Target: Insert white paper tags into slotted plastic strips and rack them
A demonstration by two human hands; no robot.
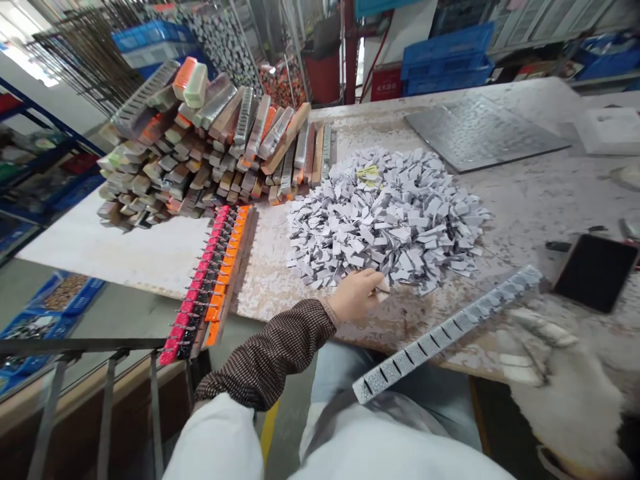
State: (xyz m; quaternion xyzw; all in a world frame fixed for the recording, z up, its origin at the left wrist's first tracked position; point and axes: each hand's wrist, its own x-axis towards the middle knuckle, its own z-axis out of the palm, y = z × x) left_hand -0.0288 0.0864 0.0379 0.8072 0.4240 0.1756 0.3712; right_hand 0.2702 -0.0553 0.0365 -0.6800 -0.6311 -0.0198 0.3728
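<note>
At the near edge of a heap of small white flat pieces (390, 213), my left hand (356, 297) is closed, with a small white piece (384, 287) between thumb and fingers. A dark checked sleeve covers that forearm. My right hand (537, 350), in a pale glove, is blurred at the right by the table edge; its fingers are smeared. Between the hands lies a long grey speckled bar (440, 337) with a row of slots along it. It slants across the table edge, its near end sticking out over my lap.
Many bars are stacked at the back left (200, 147). Pink, black and orange bars (215, 280) with pieces stuck in them overhang the left edge. A dark phone-like slab (597, 272) lies right; a grey sheet (485, 130) lies behind. A metal railing (105, 393) stands lower left.
</note>
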